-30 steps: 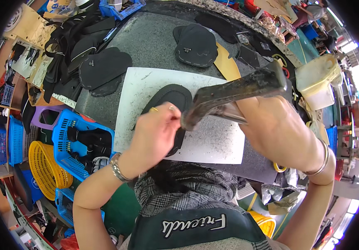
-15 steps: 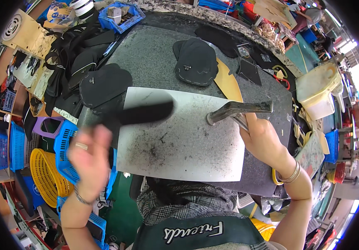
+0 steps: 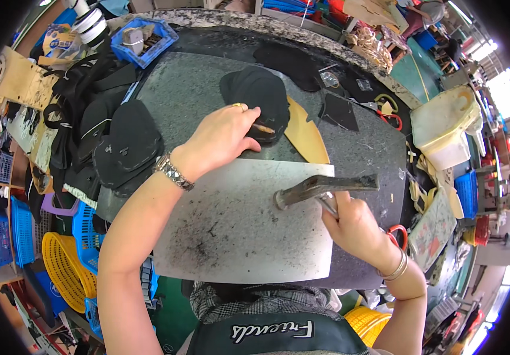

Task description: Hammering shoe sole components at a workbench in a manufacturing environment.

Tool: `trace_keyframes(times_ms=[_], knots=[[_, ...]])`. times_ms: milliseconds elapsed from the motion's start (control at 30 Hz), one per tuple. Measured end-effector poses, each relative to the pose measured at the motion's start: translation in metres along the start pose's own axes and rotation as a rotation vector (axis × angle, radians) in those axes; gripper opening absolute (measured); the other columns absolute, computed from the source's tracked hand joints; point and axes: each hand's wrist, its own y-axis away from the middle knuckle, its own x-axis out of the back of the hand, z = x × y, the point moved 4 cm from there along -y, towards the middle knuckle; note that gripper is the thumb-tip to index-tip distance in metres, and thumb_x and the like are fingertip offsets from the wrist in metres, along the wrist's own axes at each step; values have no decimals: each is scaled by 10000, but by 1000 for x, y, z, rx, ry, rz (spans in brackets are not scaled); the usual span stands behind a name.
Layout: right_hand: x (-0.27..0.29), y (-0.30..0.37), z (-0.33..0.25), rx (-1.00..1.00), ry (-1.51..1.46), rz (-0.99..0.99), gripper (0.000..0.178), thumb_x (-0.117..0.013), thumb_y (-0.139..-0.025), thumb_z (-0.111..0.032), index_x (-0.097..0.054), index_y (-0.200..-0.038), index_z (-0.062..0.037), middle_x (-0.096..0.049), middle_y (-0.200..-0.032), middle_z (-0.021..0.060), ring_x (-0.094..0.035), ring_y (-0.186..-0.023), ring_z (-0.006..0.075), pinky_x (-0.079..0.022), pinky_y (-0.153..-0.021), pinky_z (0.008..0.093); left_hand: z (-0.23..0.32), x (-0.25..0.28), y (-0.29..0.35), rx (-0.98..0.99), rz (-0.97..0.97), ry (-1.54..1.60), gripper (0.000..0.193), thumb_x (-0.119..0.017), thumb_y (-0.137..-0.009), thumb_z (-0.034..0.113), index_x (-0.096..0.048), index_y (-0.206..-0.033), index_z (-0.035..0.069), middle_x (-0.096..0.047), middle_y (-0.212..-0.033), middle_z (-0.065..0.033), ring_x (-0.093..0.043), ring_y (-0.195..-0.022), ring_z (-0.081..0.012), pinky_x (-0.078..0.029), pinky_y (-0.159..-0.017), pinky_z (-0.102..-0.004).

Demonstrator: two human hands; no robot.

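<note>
My left hand reaches over the far edge of a pale board. Its thumb and fingers are apart, the fingertips lying at the near edge of some stacked black rounded pieces. I cannot make out any grip on the top one. To the right, my right hand is closed around the handle of a hammer. The metal head hovers over or rests by the board's right side; which one I cannot tell. Dark specks and smudges mark the board. Further black pieces overlap in a pile at the left.
A tan curved sheet lies beside the stack. Scissors with red handles lie at the right, near a whitish plastic bin. A blue tray sits at the far left. Yellow and blue baskets stand left of the table.
My left hand has swung from the left side up to the far stack. The blurred black piece over the board is gone from there. My right hand still holds the hammer.
</note>
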Motion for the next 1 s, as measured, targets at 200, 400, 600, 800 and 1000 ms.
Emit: trace_keyframes(times_ms=[200,400,600,800,1000], knots=[[-6,8,8,-71,-76,-41,264,-609,-814,-44,-486,-1025,56,-584,-629,226,-624,-580,378,-470,-504,405,-22,14,9,379,191,613,135,-677,-769,12,-671,-901,-17,-641,-762,-133,-617,-642,-260,-486,-625,-297],[23,4,3,206,56,263,75,-600,-806,-13,-561,-867,6,-527,-594,146,-486,-451,319,-378,-442,382,92,66,121,90,-76,-20,170,-673,-707,63,-652,-875,48,-458,-668,-36,-546,-600,-213,-450,-515,-339],[24,-13,-71,414,107,280,160,-599,-838,-46,-587,-993,-10,-507,-615,69,-431,-436,184,-367,-430,337,104,58,195,414,-113,277,216,-634,-833,55,-587,-1041,24,-474,-796,-94,-547,-660,-246,-449,-547,-337],[-26,-22,-120,738,476,-42,180,-597,-768,-78,-553,-939,-41,-494,-620,24,-558,-452,177,-429,-370,294,87,70,219,612,235,434,209,-534,-827,-109,-611,-975,17,-499,-800,-47,-526,-650,-142,-450,-549,-269],[-9,-6,-116,600,433,-49,217,-583,-767,-52,-528,-975,-24,-496,-645,50,-576,-484,199,-445,-403,332,68,58,218,657,445,748,213,-661,-738,-152,-698,-878,5,-647,-833,-56,-613,-740,-105,-480,-668,-196]])
